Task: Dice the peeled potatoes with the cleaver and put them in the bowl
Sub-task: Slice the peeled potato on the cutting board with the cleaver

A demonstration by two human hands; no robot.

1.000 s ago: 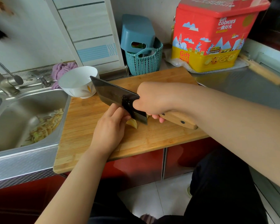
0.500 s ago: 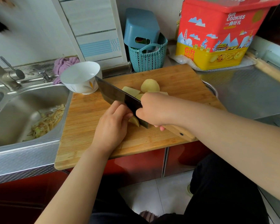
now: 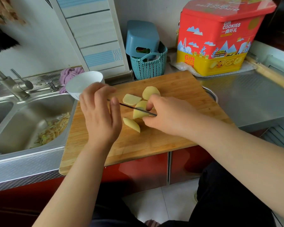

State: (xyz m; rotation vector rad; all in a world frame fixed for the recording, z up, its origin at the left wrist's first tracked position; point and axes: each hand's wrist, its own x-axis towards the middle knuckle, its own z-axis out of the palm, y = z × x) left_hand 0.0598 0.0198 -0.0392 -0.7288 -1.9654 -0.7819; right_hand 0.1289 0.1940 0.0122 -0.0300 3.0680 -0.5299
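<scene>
Two arms: both reach over the wooden cutting board (image 3: pixel 154 141).
Left hand (image 3: pixel 99 112): flat, fingers straight, pressing the front of the cleaver (image 3: pixel 129 106).
Right hand (image 3: pixel 169 115): fingers curled round the cleaver's handle.
Potato pieces (image 3: pixel 131 99): on the board, one under the blade.
Bowl (image 3: pixel 82 82): white, at the board's far left corner.

Pale potato pieces (image 3: pixel 131 124) beside edge-on cleaver (image 3: pixel 129 106)

Pale yellow potato pieces (image 3: pixel 131 99) lying on tan striped wooden board (image 3: pixel 170 86); white bowl (image 3: pixel 82 82); teal woven basket (image 3: pixel 148 68); red-and-yellow tin (image 3: pixel 220 38) showing cartoon skyline.
</scene>
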